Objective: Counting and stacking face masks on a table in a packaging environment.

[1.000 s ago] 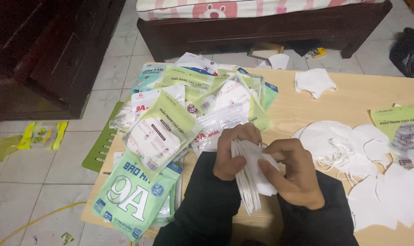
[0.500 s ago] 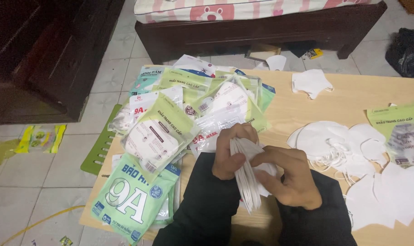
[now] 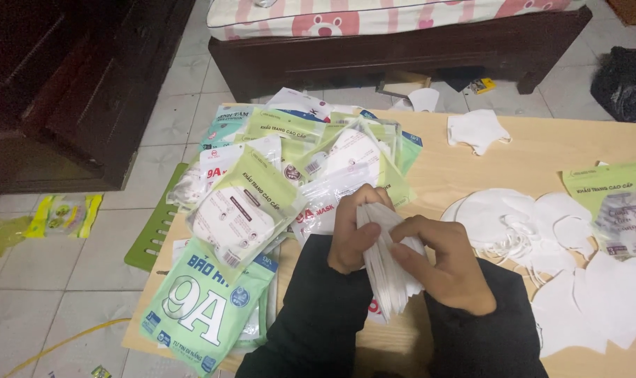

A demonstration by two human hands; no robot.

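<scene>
Both my hands hold one stack of white folded face masks (image 3: 386,260) upright over the low wooden table (image 3: 542,150). My left hand (image 3: 354,231) grips the stack's left side with fingers curled over its top. My right hand (image 3: 449,264) presses on the right side, thumb and fingers on the outer mask. Dark sleeves cover both forearms. Just left of my hands lies a heap of green and clear mask packets (image 3: 262,189).
Loose white masks (image 3: 535,224) are spread on the table to the right, one more (image 3: 477,129) at the far side. A green packet (image 3: 612,203) lies at the right edge. A bed frame (image 3: 402,49) stands behind, a dark cabinet (image 3: 73,84) at left, tiled floor around.
The hands and stack stay in nearly the same place; the right fingers have shifted slightly along the outer mask. Nothing was picked up or put down.
</scene>
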